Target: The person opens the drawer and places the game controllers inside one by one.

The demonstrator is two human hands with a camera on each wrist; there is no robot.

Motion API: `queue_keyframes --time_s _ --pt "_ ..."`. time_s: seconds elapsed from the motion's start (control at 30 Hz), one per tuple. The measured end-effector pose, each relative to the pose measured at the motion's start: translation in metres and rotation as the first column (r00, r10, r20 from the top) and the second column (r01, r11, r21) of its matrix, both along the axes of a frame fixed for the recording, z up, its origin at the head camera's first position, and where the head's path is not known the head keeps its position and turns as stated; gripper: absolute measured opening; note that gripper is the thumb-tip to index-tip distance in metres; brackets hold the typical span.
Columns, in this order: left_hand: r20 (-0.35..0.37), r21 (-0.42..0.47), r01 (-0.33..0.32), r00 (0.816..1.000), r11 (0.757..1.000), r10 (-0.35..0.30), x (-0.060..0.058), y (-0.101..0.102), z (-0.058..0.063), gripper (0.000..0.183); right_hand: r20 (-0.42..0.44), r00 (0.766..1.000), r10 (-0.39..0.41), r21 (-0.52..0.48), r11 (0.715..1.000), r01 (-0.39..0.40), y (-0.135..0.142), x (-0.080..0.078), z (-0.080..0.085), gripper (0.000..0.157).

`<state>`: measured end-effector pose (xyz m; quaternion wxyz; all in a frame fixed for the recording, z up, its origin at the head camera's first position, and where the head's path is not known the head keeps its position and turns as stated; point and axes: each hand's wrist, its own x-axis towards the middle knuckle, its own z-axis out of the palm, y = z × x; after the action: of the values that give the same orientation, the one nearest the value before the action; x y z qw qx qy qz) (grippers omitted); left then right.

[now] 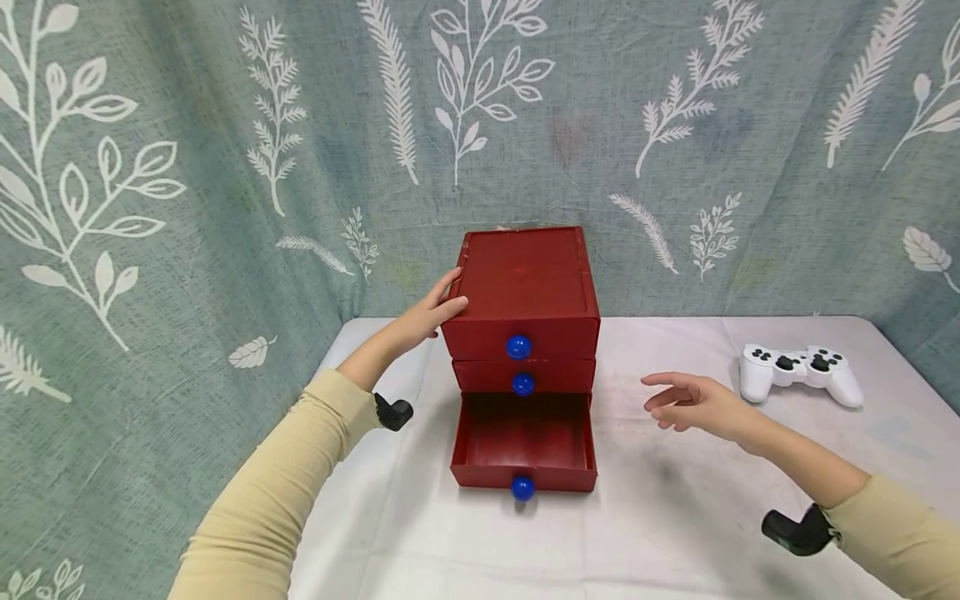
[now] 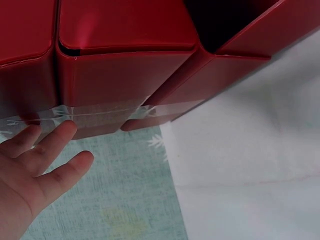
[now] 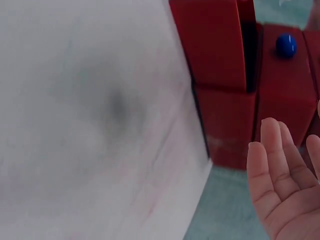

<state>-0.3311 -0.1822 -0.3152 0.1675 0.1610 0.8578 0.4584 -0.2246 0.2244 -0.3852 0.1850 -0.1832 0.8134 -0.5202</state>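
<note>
A red three-drawer cabinet [image 1: 525, 275] with round blue knobs stands at the back middle of the table. Its bottom drawer [image 1: 525, 446] is pulled out and I see nothing in it; the two upper drawers are closed. My left hand [image 1: 427, 317] rests with extended fingers against the cabinet's upper left side. In the left wrist view, its fingers [image 2: 67, 167] spread beside the clear tape [image 2: 100, 117] along that side. To the right of the cabinet my right hand [image 1: 693, 404] hovers above the table, fingers loosely bent and holding nothing.
A white game controller [image 1: 798, 371] lies at the back right of the white-covered table [image 1: 645, 533]. Behind and to the left hangs a grey-green curtain [image 1: 330, 125] with white leaf patterns. Each wrist carries a small black camera [image 1: 393, 412].
</note>
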Motion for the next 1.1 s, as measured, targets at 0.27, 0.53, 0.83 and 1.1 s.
queue_keyframes --time_s 0.27,0.53,0.83,1.1 --pt "-0.013 -0.01 -0.014 1.0 1.0 0.014 0.001 0.001 0.001 0.065 -0.041 0.997 -0.062 0.057 0.996 0.065 0.027 -0.007 0.002 0.06" --pt "0.002 -0.011 -0.015 1.0 1.0 0.015 0.0 0.001 0.001 0.065 -0.097 0.988 -0.124 0.139 0.981 0.137 0.058 -0.013 0.003 0.062" --pt "0.047 0.001 0.004 0.999 1.0 -0.004 0.013 0.006 0.018 0.065 -0.096 0.977 -0.189 0.218 0.954 0.206 0.09 -0.025 0.002 0.07" --pt "0.018 -0.004 -0.003 1.0 1.0 0.003 0.009 0.003 0.01 0.067 -0.119 0.972 -0.203 0.281 0.932 0.229 0.112 -0.039 0.0 0.072"
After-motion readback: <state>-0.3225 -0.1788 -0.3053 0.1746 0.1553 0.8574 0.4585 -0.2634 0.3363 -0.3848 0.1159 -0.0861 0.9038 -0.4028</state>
